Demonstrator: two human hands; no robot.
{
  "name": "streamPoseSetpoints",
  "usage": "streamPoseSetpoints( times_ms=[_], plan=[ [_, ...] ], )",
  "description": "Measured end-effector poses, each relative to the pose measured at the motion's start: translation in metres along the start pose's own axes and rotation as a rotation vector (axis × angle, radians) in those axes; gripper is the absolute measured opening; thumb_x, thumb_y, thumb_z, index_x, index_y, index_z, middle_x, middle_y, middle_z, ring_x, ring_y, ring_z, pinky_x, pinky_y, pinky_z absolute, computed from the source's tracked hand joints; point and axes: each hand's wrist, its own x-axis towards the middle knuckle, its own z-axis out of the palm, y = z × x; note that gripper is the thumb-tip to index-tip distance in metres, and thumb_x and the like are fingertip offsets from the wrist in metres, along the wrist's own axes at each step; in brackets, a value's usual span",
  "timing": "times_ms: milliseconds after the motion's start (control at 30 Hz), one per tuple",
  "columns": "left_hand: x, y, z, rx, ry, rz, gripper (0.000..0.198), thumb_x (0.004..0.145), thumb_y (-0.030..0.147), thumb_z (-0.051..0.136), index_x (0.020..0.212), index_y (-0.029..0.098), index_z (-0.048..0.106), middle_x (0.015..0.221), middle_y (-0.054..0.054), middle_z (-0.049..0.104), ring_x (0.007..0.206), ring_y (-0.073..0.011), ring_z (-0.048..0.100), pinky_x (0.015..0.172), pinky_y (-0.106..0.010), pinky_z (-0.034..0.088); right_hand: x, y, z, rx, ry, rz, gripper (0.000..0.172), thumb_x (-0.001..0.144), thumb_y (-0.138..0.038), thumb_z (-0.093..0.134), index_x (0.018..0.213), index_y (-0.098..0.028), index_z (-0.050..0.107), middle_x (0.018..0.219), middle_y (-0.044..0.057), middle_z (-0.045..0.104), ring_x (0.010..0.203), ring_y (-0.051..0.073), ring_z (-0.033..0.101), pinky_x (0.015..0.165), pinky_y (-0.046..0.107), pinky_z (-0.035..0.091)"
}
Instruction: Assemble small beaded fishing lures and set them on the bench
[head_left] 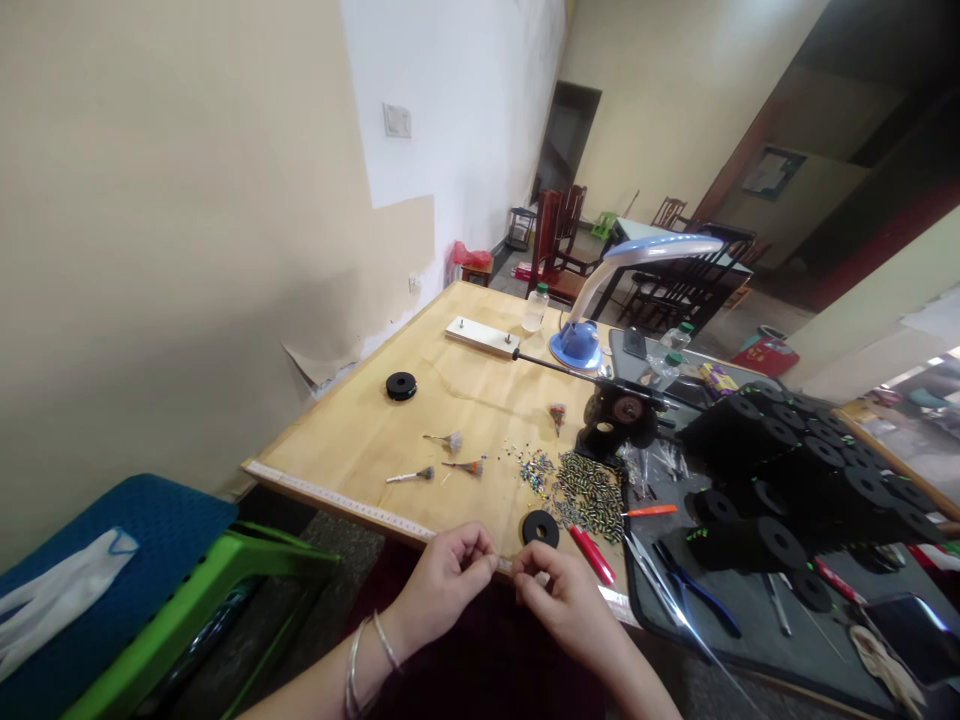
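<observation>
My left hand (457,567), with two bracelets on its wrist, is at the front edge of the wooden table (352,440), thumb and index finger pinched together. Just to its right my right hand (551,590) also has its fingertips pinched. Whatever lies between the fingertips is too small to make out. Right behind my hands lies a black ring-shaped spool (540,529), beside a red tube (592,555). A pile of small striped pieces (589,497) and scattered colored beads (535,472) lie beyond. Several small feathery pieces (469,467) rest to the left.
A blue desk lamp (576,345), a black winding device (621,415) and a white block (482,337) stand at the back. Black spools (750,545), blue-handled pliers (701,592) and scissors (656,580) are on the right. A green stool (172,620) holds a white glove (71,590).
</observation>
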Motion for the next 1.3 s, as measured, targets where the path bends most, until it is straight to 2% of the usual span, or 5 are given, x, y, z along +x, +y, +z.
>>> streamPoseSetpoints(
  times_ms=[133,400,567,800,1300],
  plan=[
    [0.0,-0.003,-0.004,-0.04,0.026,-0.038,0.017,0.074,0.03,0.056,0.065,0.018,0.049,0.056,0.007,0.038,0.055,-0.0107,0.035,0.053,-0.022,0.03,-0.001,0.004,-0.001,0.233,-0.076,0.113,0.009,0.083,-0.029,0.048,0.082,-0.02,0.052,0.062,-0.005,0.053,0.049,0.01,0.049,0.041,0.017,0.034],
    [-0.003,-0.011,-0.002,-0.038,-0.004,-0.012,0.016,0.077,0.029,0.055,0.067,0.017,0.051,0.059,0.005,0.043,0.058,-0.0119,0.038,0.056,-0.023,0.032,0.001,-0.003,-0.003,-0.019,0.056,-0.053,0.013,0.083,-0.023,0.052,0.071,-0.017,0.056,0.057,-0.006,0.04,0.056,0.011,0.038,0.052,0.023,0.028],
    [-0.004,-0.01,-0.004,-0.056,0.012,-0.019,0.017,0.076,0.03,0.056,0.066,0.018,0.05,0.058,0.006,0.041,0.057,-0.0118,0.036,0.055,-0.023,0.03,-0.001,-0.004,-0.007,-0.068,0.024,-0.08,0.008,0.082,-0.018,0.05,0.081,-0.018,0.058,0.063,-0.004,0.05,0.06,0.013,0.046,0.056,0.023,0.034],
    [-0.002,-0.009,-0.006,-0.101,0.037,-0.032,0.02,0.076,0.033,0.055,0.065,0.018,0.048,0.058,0.006,0.038,0.057,-0.0114,0.035,0.055,-0.023,0.029,-0.007,-0.006,-0.018,-0.199,-0.036,-0.074,0.032,0.068,0.002,0.044,0.089,-0.02,0.056,0.075,-0.002,0.066,0.061,0.012,0.056,0.055,0.021,0.038],
    [-0.002,-0.02,-0.001,0.096,-0.075,0.047,0.014,0.078,0.023,0.053,0.067,0.016,0.059,0.062,0.002,0.054,0.063,-0.014,0.049,0.061,-0.024,0.038,-0.013,-0.046,-0.026,-0.24,0.037,-0.114,0.039,0.075,0.0,0.041,0.106,-0.021,0.051,0.088,-0.001,0.063,0.058,0.011,0.053,0.057,0.023,0.039]
  ],
)
